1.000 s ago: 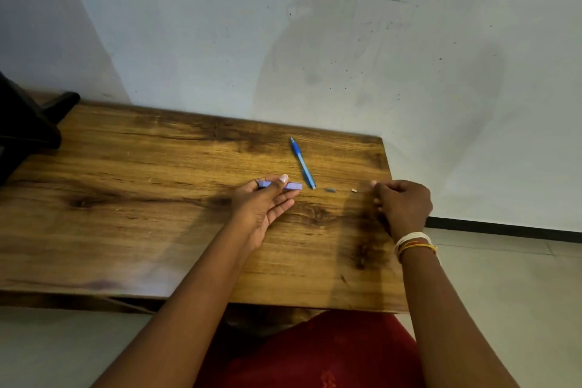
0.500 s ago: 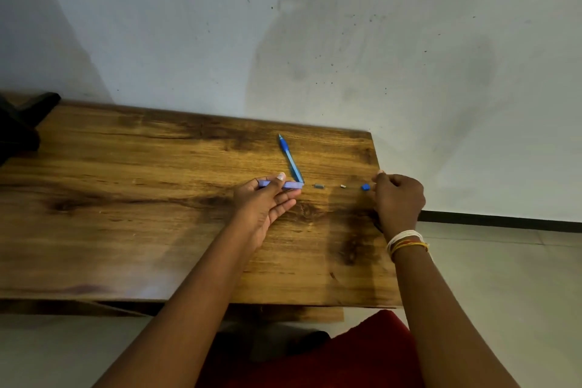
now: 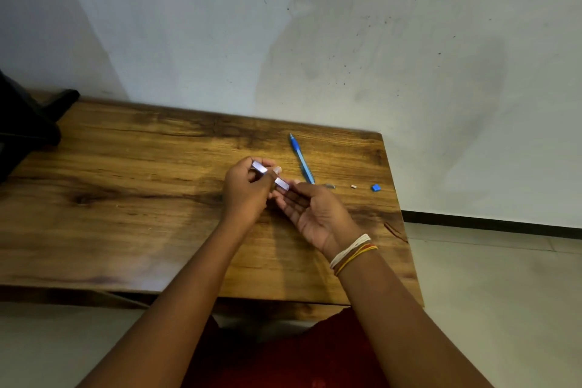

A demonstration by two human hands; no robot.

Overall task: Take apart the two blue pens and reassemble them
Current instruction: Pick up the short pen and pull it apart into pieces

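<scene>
My left hand (image 3: 245, 190) pinches the pale pen barrel (image 3: 270, 175) above the bench (image 3: 126, 198); right hand (image 3: 310, 209) lies open, fingertips at its right end. Barrel judged light, stiff, slick: grip mid-length. Whole blue pen (image 3: 301, 159) lies just beyond.

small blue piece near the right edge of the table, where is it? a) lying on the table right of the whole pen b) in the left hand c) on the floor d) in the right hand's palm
a: the small blue piece lies on the table, right of the whole pen, apart from both hands.
</scene>
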